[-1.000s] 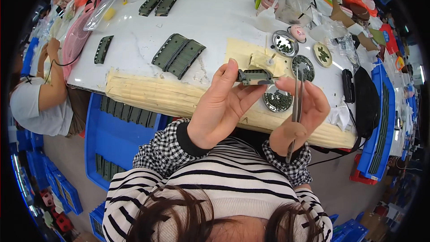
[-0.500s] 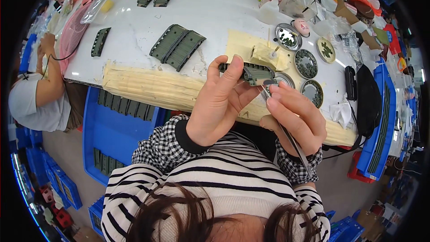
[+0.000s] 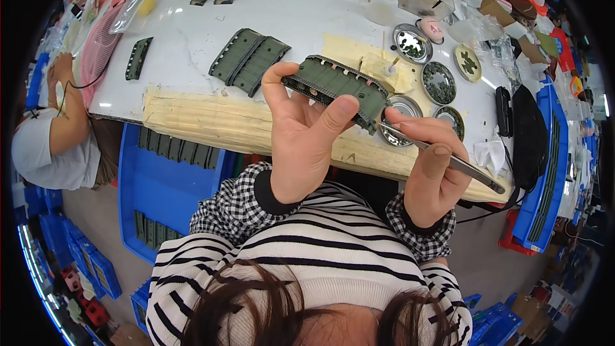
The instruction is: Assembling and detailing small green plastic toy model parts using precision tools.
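My left hand (image 3: 296,150) grips a long dark-green ribbed plastic panel (image 3: 336,83) by its near side and left end, raised above the table's front edge. Small studs run along its far edge. In my right hand (image 3: 437,170) is a pair of metal tweezers (image 3: 471,170), its tips at the panel's right end. Whether the tips pinch anything is too small to tell. Round metal dishes of small dark-green pieces stand just beyond my right hand, among them one dish (image 3: 423,80) and another (image 3: 405,38). A cream lid (image 3: 458,57) holds more green pieces.
Similar panels (image 3: 238,57) lie on the white table (image 3: 173,45). Its front edge has a cream padded covering (image 3: 198,122). A taped small bottle (image 3: 391,69) stands behind the held panel. A blue bin (image 3: 170,198) with more panels sits lower left. At far left, another person's arm (image 3: 69,112) shows.
My left hand has turned the panel so its ribbed face shows, and it sits more to the left. The tweezers have swung to a flatter angle, with their rear end farther right.
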The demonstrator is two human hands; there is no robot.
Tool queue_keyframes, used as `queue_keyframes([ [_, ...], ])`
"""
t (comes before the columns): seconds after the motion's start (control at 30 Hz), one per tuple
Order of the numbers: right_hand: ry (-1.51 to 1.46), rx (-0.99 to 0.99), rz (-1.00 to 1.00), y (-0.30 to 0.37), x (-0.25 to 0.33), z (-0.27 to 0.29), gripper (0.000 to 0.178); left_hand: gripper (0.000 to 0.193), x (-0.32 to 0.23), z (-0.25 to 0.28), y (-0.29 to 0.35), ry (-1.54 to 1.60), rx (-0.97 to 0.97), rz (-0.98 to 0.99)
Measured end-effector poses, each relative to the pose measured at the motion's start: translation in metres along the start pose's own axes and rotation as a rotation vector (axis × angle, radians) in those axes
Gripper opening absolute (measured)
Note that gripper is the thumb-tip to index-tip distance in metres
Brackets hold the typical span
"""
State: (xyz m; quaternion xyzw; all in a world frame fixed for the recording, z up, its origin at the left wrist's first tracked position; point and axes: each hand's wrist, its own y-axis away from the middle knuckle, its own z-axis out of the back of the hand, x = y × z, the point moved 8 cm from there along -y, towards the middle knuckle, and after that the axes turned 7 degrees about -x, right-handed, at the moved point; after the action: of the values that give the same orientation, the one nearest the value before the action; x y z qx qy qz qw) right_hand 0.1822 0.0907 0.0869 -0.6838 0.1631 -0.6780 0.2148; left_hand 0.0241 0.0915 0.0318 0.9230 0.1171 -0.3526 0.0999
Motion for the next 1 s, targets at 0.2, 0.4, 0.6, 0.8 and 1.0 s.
queue_keyframes([
  [0.2, 0.001, 0.017, 0.002, -0.001, -0.002, -0.001, 0.026, 0.066, 0.0, 0.002, -0.001, 0.004, 0.011, -0.018],
  [0.4, 0.007, 0.028, -0.005, -0.002, -0.004, -0.002, 0.025, 0.066, 0.0, 0.003, -0.002, -0.016, 0.009, -0.03],
  [0.6, 0.005, 0.006, -0.018, -0.002, -0.007, -0.001, 0.024, 0.066, 0.0, 0.003, -0.002, -0.028, 0.013, -0.046],
  [0.8, 0.067, 0.031, -0.032, -0.002, -0.008, -0.004, 0.035, 0.066, 0.002, 0.006, -0.004, -0.028, 0.014, -0.062],
  [1.0, -0.114, -0.065, -0.168, 0.001, -0.026, 0.0, 0.034, 0.063, 0.004, 0.009, -0.006, -0.03, -0.015, -0.044],
])
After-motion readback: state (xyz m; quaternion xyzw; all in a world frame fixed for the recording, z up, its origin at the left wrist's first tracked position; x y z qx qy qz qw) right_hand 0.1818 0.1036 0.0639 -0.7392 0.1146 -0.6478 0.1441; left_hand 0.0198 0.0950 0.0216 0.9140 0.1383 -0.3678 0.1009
